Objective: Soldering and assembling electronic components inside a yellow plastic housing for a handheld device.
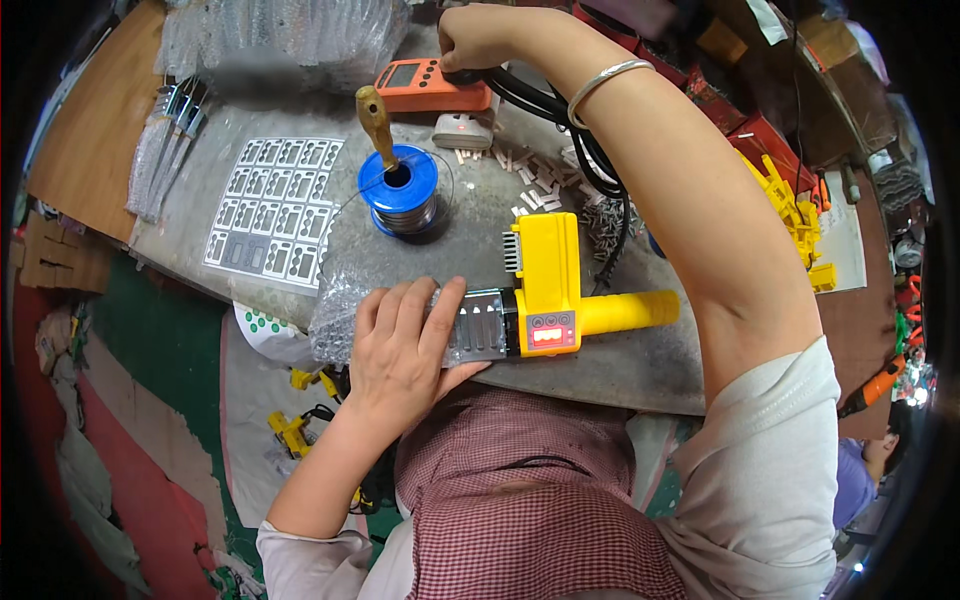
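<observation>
A yellow hand-held heating tool (pixel 548 270) with a lit red display lies across the near edge of the bench, its yellow handle (pixel 630 312) to the right. My left hand (pixel 400 345) is closed over the tool's flat metal end (pixel 480 325), which sits partly in bubble wrap (pixel 335 320). At the far side my right hand (pixel 480 42) is curled beside an orange meter (pixel 408 84) with a small screen. Beneath its fingers is a black cable end, mostly hidden; black cables (pixel 535 98) run from there under my right forearm.
A blue solder spool (pixel 412 180) with a wooden-handled tool (pixel 374 120) in it stands mid-bench. Left are a label sheet (pixel 275 210) and wrapped metal pieces (pixel 165 140). A white socket box (pixel 463 131) and scattered small white pieces (pixel 540 180) lie behind the tool. Another person (pixel 865 475) is at far right.
</observation>
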Tool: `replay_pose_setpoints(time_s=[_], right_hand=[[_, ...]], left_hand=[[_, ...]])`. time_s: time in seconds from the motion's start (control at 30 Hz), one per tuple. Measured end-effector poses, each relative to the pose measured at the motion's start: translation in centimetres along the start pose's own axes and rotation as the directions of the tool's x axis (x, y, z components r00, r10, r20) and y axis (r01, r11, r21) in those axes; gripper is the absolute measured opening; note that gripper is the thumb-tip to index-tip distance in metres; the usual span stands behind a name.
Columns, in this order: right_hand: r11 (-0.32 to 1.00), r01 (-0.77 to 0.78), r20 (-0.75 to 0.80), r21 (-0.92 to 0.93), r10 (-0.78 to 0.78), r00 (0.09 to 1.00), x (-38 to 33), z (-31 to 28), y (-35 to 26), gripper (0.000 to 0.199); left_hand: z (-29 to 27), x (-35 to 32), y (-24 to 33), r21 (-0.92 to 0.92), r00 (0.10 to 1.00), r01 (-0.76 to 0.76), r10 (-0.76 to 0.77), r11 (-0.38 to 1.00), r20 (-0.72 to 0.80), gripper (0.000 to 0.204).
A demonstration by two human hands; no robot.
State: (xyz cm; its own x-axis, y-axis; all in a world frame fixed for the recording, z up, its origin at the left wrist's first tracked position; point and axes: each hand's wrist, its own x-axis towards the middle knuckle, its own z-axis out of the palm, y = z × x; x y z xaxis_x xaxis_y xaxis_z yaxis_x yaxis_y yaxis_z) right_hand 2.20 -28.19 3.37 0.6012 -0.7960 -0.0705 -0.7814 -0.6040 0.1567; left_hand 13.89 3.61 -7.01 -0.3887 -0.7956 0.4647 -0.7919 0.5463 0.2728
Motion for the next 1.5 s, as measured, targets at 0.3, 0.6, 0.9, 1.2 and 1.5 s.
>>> replay_pose_setpoints(time_s=[0.3,0.6,0.9,1.2,1.5], right_hand=[[0.998,0.061,0.033,0.018,-0.062,0.998,-1.6,-1.0,-0.3,0.031],[0.998,0.022,0.064,0.056,-0.026,0.998,-1.6,-1.1,0.0,0.033],[0.997,0.026,0.128,0.073,-0.035,0.991,-1.2,-1.7,0.0,0.036],[0.996,-0.022,0.300,0.086,-0.005,0.954,-1.8,-4.1,-0.4,0.033],[0.998,-0.036,-0.282,-0.060,0.017,0.959,-11.7,-17.7,7.4,0.028]], left_hand=[[-0.4,0.0,-0.1,-0.011,1.000,0.005,-0.005,1.000,-0.002,0.081],[-1.4,0.1,0.3,-0.053,0.999,-0.039,0.038,0.998,-0.012,0.083],[-4.5,0.4,0.5,-0.122,1.000,-0.006,0.003,0.992,-0.026,0.083],[-4.8,0.1,0.3,-0.130,0.999,-0.004,-0.002,0.992,-0.040,0.082],[-5.8,-0.1,0.5,-0.114,0.999,-0.033,0.029,0.993,-0.038,0.083]])
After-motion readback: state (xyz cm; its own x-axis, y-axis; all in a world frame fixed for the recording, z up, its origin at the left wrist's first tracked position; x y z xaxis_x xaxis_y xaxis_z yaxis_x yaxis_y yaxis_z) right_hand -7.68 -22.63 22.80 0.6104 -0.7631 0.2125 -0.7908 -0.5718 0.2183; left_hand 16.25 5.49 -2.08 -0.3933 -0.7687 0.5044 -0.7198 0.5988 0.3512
